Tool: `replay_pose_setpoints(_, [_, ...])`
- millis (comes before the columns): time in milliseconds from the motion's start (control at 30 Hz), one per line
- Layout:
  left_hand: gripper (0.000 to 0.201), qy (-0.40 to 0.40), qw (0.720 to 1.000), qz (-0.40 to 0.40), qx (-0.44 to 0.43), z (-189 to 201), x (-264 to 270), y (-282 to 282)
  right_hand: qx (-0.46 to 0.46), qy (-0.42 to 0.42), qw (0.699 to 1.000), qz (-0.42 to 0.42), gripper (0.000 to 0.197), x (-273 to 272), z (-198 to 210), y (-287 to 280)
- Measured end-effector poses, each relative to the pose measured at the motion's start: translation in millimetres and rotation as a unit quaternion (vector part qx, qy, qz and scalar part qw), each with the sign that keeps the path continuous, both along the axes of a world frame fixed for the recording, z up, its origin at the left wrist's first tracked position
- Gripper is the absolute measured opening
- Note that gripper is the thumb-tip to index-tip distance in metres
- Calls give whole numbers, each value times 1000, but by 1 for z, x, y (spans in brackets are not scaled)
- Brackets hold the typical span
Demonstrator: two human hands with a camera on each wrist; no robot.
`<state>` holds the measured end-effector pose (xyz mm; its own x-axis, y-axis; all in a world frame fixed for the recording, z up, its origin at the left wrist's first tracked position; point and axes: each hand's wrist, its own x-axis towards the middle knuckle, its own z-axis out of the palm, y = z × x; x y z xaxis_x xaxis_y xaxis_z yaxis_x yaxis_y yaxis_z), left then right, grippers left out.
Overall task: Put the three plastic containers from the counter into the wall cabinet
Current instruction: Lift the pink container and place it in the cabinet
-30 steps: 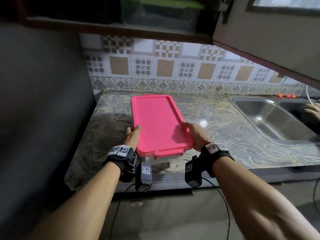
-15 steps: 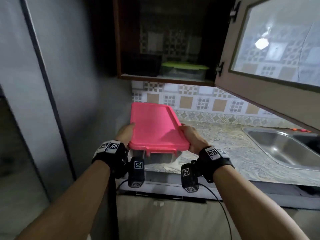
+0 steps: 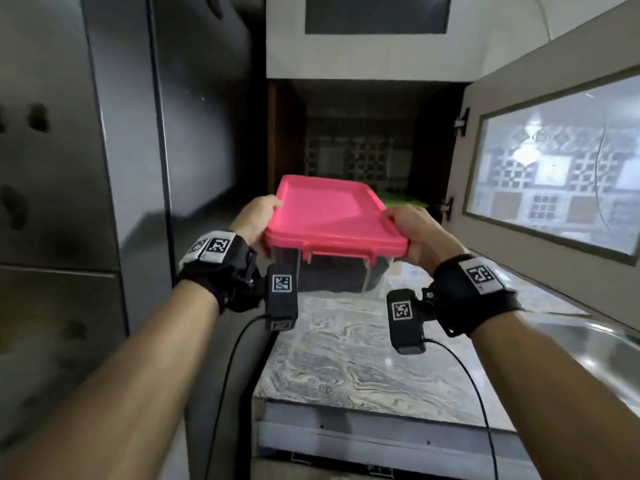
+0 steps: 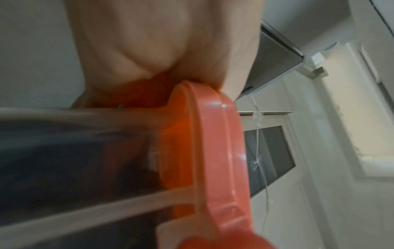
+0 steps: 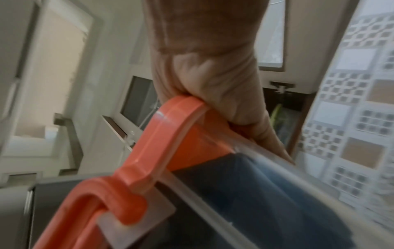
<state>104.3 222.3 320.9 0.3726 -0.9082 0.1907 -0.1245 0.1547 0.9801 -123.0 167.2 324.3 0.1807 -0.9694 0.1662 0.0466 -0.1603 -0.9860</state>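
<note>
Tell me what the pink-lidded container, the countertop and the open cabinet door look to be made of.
Pink-lidded container: plastic by its look, with an opaque, glossy moulded lid and a clear box that shows dark contents.
Countertop: polished stone or an imitation; swirling grey-cream veins with a sheen.
Cabinet door: a matt beige frame, perhaps laminate, around a glass-like pane reflecting the wall tiles.

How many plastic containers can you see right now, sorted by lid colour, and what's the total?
Pink-lidded container, held by the left hand and the right hand: 1
Green-lidded container, partly hidden inside the wall cabinet: 1
Total: 2
</note>
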Motion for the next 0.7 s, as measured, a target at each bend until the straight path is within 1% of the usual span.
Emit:
replay_pose_setpoints(100, [25,43,998,-41,-14,30,2,-20,-15,-5,1000,-16,21,2,34,-18])
replay_pose_setpoints(200, [17,45,997,-68,-19,63,2,-50,-18,3,1000,-18,21,5,64,-45])
replay_pose_setpoints(267, [9,39,997,-67,-21,83,7,-75,-16,5,1000,-13,22,9,82,-66])
replay_pose_setpoints(367, [10,30,998,-59,-24,106,14,-115,-7,20,1000,-11,22,17,105,-100])
replay_pose_setpoints(433, [13,25,998,-57,-19,116,24,-147,11,27,1000,-6,24,25,117,-125])
replay_pose_setpoints(500, [24,25,999,-37,-12,122,34,-178,26,19,999,5,23,34,124,-153])
replay_pose_setpoints(533, [25,28,999,-22,-12,126,39,-193,27,8,1000,10,22,39,127,-167])
replay_pose_setpoints(633, [16,60,998,11,-20,130,48,-227,12,-9,999,43,23,54,132,-210])
replay_pose_setpoints(700, [21,84,996,17,-27,129,58,-251,7,-1,999,51,23,64,135,-234])
